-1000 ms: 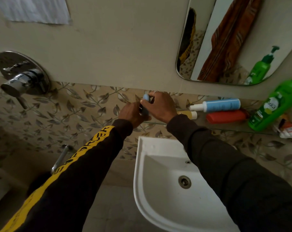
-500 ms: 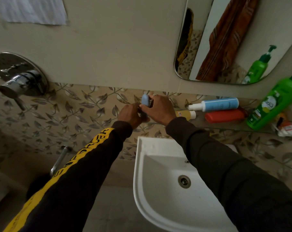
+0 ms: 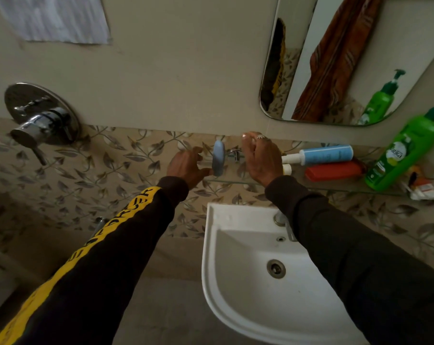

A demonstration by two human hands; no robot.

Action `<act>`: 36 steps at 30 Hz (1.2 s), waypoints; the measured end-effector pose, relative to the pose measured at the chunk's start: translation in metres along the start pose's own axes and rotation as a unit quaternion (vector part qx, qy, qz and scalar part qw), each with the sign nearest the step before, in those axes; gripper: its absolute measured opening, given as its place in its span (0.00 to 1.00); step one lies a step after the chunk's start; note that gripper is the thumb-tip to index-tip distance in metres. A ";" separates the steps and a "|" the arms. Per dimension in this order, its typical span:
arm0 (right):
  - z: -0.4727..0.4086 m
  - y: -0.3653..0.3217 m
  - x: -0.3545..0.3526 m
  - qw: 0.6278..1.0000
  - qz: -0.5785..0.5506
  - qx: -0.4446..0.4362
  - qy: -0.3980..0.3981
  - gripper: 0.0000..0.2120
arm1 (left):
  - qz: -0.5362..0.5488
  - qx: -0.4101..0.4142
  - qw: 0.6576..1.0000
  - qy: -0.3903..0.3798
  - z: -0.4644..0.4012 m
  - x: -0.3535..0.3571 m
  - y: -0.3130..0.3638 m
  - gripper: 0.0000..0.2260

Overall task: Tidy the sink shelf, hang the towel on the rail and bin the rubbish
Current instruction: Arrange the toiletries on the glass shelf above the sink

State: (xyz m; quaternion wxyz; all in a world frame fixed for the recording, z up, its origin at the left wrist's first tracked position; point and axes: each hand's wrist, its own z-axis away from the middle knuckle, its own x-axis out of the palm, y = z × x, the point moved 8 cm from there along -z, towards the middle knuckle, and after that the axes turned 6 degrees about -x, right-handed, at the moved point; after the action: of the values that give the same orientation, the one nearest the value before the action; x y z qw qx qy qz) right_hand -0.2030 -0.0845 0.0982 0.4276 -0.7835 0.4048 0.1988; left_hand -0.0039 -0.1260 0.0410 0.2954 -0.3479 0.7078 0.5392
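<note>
Standing small pale-blue oval bottle (image 3: 218,158) upright on glass sink shelf (image 3: 260,182): left hand (image 3: 187,168) pinches its base, right hand (image 3: 260,158) hovers beside, fingers relaxed. Release only once steady.

Dark sleeves (image 3: 360,257), yellow lettered stripe (image 3: 106,235) on the left, finger ring (image 3: 260,137).

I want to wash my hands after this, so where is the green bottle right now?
The green bottle leans at the far right end of the shelf, right of the red tube and below the mirror.
</note>
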 end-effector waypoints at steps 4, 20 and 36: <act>0.008 0.004 -0.011 1.000 -0.004 0.000 0.012 0.17 | -0.011 0.016 1.000 0.020 0.007 -0.008 0.004 0.28; 0.045 0.018 -0.044 0.999 0.047 0.010 0.014 0.18 | -0.030 0.163 0.980 0.109 0.055 -0.022 0.073 0.11; 0.029 0.086 -0.095 0.997 0.072 0.021 -0.013 0.15 | -0.079 0.182 0.980 -0.012 0.031 0.038 0.162 0.13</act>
State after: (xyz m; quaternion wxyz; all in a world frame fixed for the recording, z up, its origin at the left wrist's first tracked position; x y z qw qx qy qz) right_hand -0.3281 -0.0427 0.1008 0.4334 -0.7408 0.4586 0.2303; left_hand -0.1559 -0.0740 0.0934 0.4042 -0.3368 0.7606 0.3805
